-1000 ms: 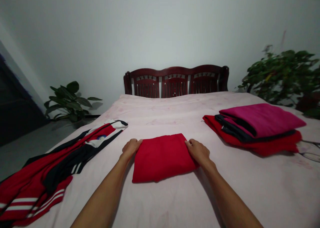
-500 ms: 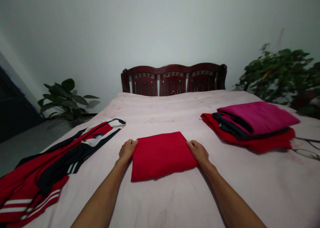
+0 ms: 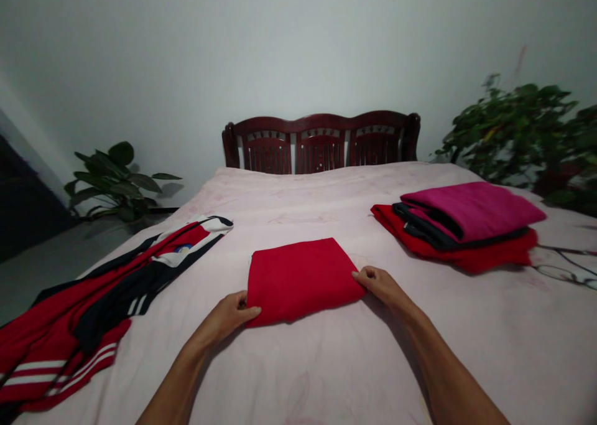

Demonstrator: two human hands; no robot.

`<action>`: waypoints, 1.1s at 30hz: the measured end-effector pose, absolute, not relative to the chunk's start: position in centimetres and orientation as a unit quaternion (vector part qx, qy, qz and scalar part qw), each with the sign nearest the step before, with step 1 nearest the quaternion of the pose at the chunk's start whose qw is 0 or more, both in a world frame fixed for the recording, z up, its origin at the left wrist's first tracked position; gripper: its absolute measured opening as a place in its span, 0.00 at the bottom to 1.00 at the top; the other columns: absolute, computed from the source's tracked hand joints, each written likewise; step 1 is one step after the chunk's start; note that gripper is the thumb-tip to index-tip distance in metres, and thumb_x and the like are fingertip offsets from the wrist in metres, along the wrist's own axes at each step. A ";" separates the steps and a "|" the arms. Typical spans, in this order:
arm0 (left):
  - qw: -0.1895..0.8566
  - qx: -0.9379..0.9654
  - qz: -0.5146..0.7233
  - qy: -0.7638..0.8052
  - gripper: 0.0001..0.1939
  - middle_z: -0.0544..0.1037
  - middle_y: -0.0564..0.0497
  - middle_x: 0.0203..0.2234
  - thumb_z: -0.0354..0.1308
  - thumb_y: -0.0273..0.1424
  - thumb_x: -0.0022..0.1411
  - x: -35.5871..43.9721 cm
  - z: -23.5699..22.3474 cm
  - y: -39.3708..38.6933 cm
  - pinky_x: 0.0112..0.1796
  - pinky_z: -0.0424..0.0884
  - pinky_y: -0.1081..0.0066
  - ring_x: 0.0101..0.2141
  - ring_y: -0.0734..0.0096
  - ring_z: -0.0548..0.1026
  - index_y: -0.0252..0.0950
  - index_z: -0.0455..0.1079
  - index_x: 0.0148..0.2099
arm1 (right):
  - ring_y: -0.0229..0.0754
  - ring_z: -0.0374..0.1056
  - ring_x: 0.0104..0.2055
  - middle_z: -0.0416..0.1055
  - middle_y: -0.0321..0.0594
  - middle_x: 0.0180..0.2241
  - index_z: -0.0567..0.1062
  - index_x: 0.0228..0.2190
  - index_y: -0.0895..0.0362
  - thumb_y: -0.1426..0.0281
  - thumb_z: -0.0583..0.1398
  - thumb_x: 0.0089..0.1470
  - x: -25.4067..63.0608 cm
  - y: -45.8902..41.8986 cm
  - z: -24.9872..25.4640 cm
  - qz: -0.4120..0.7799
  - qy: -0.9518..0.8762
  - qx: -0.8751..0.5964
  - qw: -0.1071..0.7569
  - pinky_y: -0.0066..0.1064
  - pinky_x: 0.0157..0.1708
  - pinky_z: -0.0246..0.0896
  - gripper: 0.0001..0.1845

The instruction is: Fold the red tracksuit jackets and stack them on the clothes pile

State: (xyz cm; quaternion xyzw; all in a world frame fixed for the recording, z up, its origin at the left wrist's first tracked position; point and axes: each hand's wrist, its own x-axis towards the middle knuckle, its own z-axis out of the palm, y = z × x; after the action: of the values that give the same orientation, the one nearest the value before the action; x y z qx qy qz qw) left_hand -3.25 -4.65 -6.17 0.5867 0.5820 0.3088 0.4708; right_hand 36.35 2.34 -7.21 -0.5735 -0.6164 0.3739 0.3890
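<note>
- Our left hand (image 3: pixel 224 316) and right hand (image 3: pixel 377 286) sit at the two near corners of one folded red cloth (image 3: pixel 298 280), seemingly to keep it square on the pink-sheeted bed (image 3: pixel 466 356).
- Neither hand looks clenched, but from this view we cannot tell whether the fingers pinch the fabric.
- To the right lies one stack of garments (image 3: pixel 471 210), perhaps three, magenta on top.
- To the left lies one striped red-and-black jersey (image 3: pixel 107 294), spread out unfolded.
- Two leafy plants (image 3: pixel 112 179) (image 3: pixel 508 132) stand beyond the bed, one on each side.
</note>
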 end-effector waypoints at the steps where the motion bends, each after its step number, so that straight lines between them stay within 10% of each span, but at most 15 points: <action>1: 0.486 0.580 0.324 0.568 0.19 0.81 0.47 0.33 0.66 0.42 0.51 -3.1 -5.9 -4.8 0.33 0.67 0.70 0.31 0.64 0.75 0.32 0.76 0.39 | 0.34 0.52 0.21 0.60 0.32 0.17 0.63 0.17 0.54 0.50 0.63 0.47 36.3 2.3 -7.2 0.382 -0.612 -0.568 0.396 0.29 0.22 0.45 0.24; 12: 0.302 0.598 0.313 0.673 0.13 0.75 0.54 0.25 0.62 0.43 0.53 -3.1 -6.1 -5.0 0.30 0.65 0.70 0.29 0.65 0.74 0.39 0.70 0.34 | 0.38 0.58 0.23 0.64 0.33 0.19 0.66 0.19 0.54 0.54 0.62 0.48 36.7 2.9 -8.8 0.308 -0.602 -0.608 0.416 0.31 0.26 0.51 0.19; 17: 0.043 0.670 0.362 0.646 0.25 0.74 0.46 0.49 0.60 0.44 0.59 -0.4 -4.9 -6.5 0.47 0.70 0.61 0.46 0.57 0.75 0.42 0.66 0.56 | 0.47 0.70 0.40 0.76 0.41 0.37 0.77 0.33 0.53 0.59 0.65 0.46 36.4 2.1 -6.1 0.213 -0.676 -0.576 0.407 0.36 0.40 0.64 0.13; 24: -0.021 0.834 0.257 0.488 0.33 0.70 0.42 0.61 0.63 0.28 0.57 3.3 -7.3 -6.7 0.62 0.58 0.48 0.62 0.48 0.64 0.43 0.65 0.65 | 0.58 0.52 0.68 0.65 0.41 0.63 0.75 0.56 0.46 0.64 0.71 0.38 34.7 0.5 -5.6 0.125 -0.840 -0.465 0.250 0.52 0.66 0.44 0.40; 33: -0.071 0.788 0.298 0.534 0.15 0.81 0.43 0.48 0.51 0.29 0.69 3.7 -6.2 -4.4 0.58 0.64 0.54 0.50 0.55 0.76 0.37 0.74 0.53 | 0.48 0.69 0.57 0.75 0.41 0.54 0.78 0.49 0.48 0.64 0.58 0.60 33.1 1.0 -4.5 0.087 -0.824 -0.468 0.309 0.40 0.59 0.58 0.17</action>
State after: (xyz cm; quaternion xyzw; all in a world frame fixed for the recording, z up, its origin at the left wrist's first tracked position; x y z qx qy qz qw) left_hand 3.69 -4.38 -6.21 0.7879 0.5340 0.2985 -0.0708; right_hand 33.11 1.02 -4.51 -0.4676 -0.8238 0.0866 0.3087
